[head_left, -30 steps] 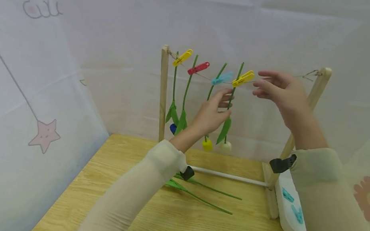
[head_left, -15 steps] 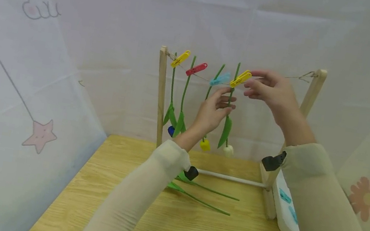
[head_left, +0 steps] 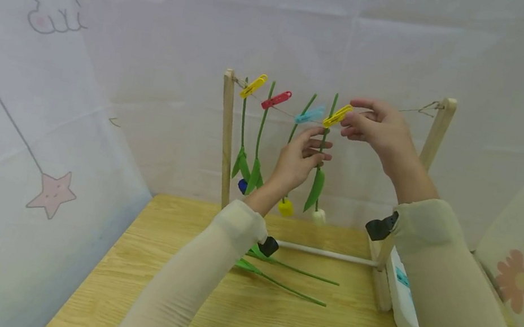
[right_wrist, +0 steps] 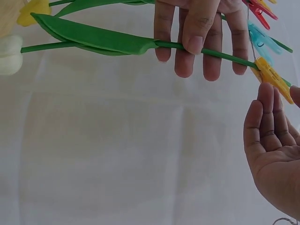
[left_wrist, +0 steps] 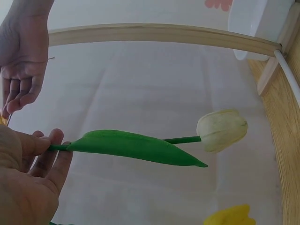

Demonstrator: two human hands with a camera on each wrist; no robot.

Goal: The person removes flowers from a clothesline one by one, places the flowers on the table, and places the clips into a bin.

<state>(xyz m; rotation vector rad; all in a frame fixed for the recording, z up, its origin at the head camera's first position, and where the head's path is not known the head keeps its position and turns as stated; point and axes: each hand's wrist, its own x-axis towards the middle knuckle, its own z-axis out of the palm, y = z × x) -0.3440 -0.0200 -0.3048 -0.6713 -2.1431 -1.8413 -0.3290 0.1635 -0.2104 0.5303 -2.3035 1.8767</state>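
Observation:
A white artificial tulip (left_wrist: 222, 131) hangs head down from a string, its stem clipped by a yellow clothespin (head_left: 337, 116). Around the stem my left hand (head_left: 295, 160) pinches with the thumb against the fingers, a little below the clip; the right wrist view shows the thumb (right_wrist: 194, 44) lying on the stem. My right hand (head_left: 382, 131) is at the clothespin's handle end, thumb and fingertips on either side of it. To the left, a light blue clothespin (head_left: 309, 115) holds a yellow tulip (head_left: 286, 208) beside the white one.
Red (head_left: 276, 100) and yellow clothespins hold more tulips, one with a blue head (head_left: 242, 185). The wooden frame's right post (head_left: 438, 131) stands behind my right arm. Two green stems (head_left: 293, 291) lie on the table (head_left: 160, 284). A white tray (head_left: 406, 318) holds teal clothespins.
My right hand has moved left, from just beside the yellow clothespin onto its handle end. My left hand keeps hold of the white tulip's stem, nearly unmoved.

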